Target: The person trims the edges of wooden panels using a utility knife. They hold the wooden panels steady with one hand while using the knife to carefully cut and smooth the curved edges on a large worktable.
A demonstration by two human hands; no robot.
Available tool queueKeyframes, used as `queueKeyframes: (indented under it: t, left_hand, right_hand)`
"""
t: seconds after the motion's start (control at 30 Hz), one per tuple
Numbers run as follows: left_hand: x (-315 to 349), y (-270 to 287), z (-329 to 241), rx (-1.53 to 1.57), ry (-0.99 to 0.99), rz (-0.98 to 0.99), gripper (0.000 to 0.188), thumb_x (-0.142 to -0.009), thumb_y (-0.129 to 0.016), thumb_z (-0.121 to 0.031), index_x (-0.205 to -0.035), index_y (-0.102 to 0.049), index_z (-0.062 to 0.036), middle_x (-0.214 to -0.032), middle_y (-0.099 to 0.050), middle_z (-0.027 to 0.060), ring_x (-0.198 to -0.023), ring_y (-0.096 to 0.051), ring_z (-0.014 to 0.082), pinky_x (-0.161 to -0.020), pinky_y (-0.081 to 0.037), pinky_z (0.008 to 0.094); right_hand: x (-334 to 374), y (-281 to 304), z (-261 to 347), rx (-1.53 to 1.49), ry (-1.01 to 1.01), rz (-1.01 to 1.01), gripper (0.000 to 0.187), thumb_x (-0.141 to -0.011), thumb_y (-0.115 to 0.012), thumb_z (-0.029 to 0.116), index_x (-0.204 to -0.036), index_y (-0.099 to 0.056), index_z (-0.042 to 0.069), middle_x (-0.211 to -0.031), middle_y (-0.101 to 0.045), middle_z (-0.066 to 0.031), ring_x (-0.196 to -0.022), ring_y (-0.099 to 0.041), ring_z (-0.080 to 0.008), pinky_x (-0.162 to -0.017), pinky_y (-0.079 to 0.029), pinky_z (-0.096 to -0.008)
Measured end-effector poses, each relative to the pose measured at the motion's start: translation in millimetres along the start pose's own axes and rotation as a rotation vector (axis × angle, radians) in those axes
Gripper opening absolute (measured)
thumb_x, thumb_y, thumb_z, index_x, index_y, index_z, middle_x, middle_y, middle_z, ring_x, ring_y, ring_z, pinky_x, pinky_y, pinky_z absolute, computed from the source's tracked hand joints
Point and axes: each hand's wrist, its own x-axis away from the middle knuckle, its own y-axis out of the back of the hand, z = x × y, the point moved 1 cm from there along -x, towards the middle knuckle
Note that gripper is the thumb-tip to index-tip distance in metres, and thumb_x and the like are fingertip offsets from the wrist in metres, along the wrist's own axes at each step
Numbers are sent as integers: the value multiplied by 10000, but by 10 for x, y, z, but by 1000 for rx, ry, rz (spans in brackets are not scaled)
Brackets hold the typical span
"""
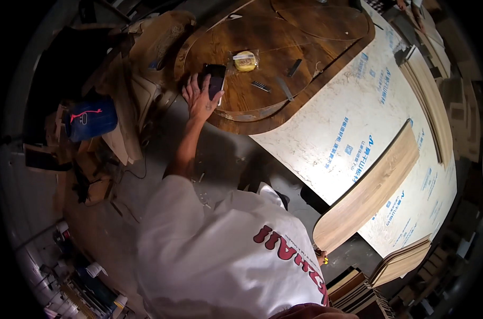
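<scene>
My left hand [200,99] is closed on a dark phone [215,80] at the near left edge of a round brown wood-grain panel [241,40]. Its thumb lies along the phone's right side. Just right of the phone lies a yellow round item in clear wrapping [245,61]. Only a little of my right hand [322,257] shows, low beside my shirt, with a small yellow object [326,260] at its fingers. It is at the near end of a long light wooden board [366,194] with a rounded end; whether it grips the board is hidden.
Under the board spreads a large white sheet [316,133] with blue print. Small dark strips [294,67] and a grey metal strip [285,89] lie on the brown panel. Curved boards [427,101] are stacked at right. A blue container [91,119] stands among wood pieces at left.
</scene>
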Motion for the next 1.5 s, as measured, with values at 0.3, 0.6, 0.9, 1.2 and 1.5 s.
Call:
queueKeyframes:
  t: [0.3,0.6,0.9,1.2,1.5]
  left_hand:
    - [-376,-170,-443,52,-42,192,731,-836,-708,-546,-1473,-477,-273,-1648,-51,177,-1510,0,393,-1121,20,705]
    - [-224,-138,-247,22,-20,199,740,-822,-711,-583,-1440,-520,-224,-1647,-44,192,-1509,6,405,-1110,-5,717]
    - [14,83,-1074,708,117,106,461,-971,-594,-363,-1353,-533,-114,-1305,-592,185,-1194,-571,385,-989,-454,481]
    - [1589,-414,-3064,812,-98,1518,728,-886,-542,-635,-978,-687,73,-887,-696,279,-904,-692,390,-809,-519,458]
    - [1596,-496,-4060,1324,327,1759,480,-920,-685,-423,-1167,-622,-16,-1056,-684,87,-940,-660,184,-797,-538,302]
  right_hand:
    - [-495,408,-269,-7,-57,-56,151,-905,-662,170,-962,-623,36,-834,-656,-94,-722,-635,-267,-624,-533,-435]
    - [162,-78,-151,-63,-103,-64,116,-953,-606,150,-1018,-616,54,-873,-659,-85,-745,-629,-257,-672,-529,-396]
    - [-24,94,-358,-96,-37,66,123,-977,-542,167,-1022,-572,57,-842,-634,-101,-713,-604,-267,-648,-514,-413]
    - [743,-255,-606,-186,-70,-15,31,-900,-576,20,-911,-554,2,-816,-622,-149,-669,-617,-285,-586,-550,-401]
    - [2249,-767,-98,-304,126,-212,179,-898,-706,69,-970,-544,51,-777,-613,-87,-647,-623,-203,-582,-542,-324]
